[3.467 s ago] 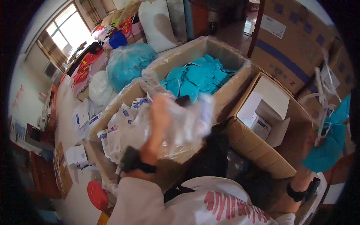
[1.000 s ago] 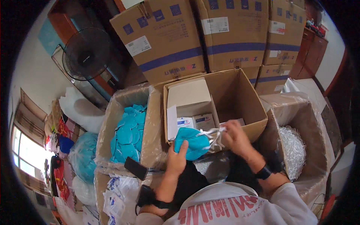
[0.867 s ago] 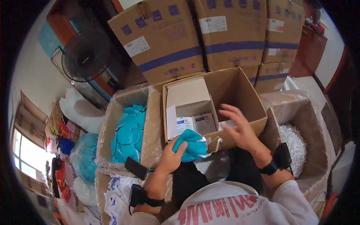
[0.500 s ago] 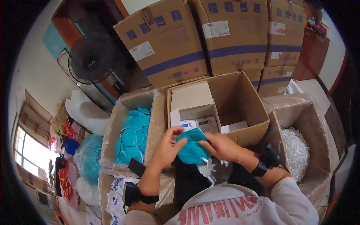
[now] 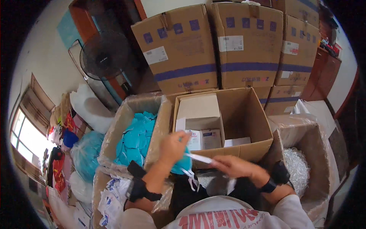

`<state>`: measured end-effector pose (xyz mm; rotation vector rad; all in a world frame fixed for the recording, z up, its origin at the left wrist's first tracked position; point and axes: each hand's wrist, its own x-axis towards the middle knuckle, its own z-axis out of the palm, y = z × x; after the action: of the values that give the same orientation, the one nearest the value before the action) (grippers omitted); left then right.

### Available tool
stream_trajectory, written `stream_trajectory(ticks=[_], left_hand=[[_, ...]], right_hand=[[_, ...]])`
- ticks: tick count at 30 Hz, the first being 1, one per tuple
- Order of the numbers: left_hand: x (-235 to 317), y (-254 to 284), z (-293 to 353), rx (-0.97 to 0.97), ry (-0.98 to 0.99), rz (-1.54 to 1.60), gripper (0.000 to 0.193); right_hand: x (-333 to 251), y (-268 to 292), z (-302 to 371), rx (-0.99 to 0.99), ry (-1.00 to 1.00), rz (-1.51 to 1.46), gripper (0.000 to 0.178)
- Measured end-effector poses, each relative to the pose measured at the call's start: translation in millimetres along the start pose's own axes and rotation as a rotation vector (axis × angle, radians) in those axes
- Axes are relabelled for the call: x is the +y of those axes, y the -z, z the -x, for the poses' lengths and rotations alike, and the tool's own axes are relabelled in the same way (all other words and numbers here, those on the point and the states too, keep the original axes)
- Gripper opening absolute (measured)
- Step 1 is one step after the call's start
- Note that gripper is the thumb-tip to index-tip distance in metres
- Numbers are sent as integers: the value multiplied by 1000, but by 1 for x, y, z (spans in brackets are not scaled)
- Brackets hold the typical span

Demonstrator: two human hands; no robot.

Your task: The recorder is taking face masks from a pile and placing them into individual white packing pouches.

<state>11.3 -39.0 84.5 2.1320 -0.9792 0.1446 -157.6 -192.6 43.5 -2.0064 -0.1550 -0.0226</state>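
A teal face mask (image 5: pixel 182 166) hangs from my left hand (image 5: pixel 172 148), whose fingers are closed on its upper part and hide some of it. From the mask a white ear strap (image 5: pixel 201 158) runs taut to the right. My right hand (image 5: pixel 233 166) pinches the far end of that strap. Thin white straps dangle below the mask over my lap. Just beyond my hands, a small white carton (image 5: pixel 198 108) with printed white packets (image 5: pixel 211 139) stands inside a large cardboard box (image 5: pixel 244 150).
Left, a plastic-lined box (image 5: pixel 105 143) holds many teal masks; a nearer one contains printed white packets (image 5: pixel 110 202). At right, another lined box (image 5: pixel 324 160) holds white straps (image 5: pixel 297 168). Tall cartons (image 5: pixel 249 49) stand behind, with a fan (image 5: pixel 103 57) at back left.
My right hand has left the mask's edge and moved right and down, drawing a strap out. The mask has shifted left with my left hand. The whole view has also shifted slightly.
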Motion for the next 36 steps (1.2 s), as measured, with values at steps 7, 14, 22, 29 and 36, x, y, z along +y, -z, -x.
stream_trajectory(ticks=[7,14,22,29,36], left_hand=[[-32,56,-23,-31,152,68,25],[-12,22,41,-1137,-30,28,24],[10,15,44,-431,-151,351,29],[-34,-3,89,-1313,-22,478,43],[-36,-66,159,-1314,283,681,41]], right_hand=[[-11,67,9,-144,-318,-318,29],[-9,55,-24,121,-93,-142,25],[-6,-18,-27,-5,94,235,25],[-36,-34,-8,-482,106,394,25],[-18,-22,45,-1001,-254,-2,32]])
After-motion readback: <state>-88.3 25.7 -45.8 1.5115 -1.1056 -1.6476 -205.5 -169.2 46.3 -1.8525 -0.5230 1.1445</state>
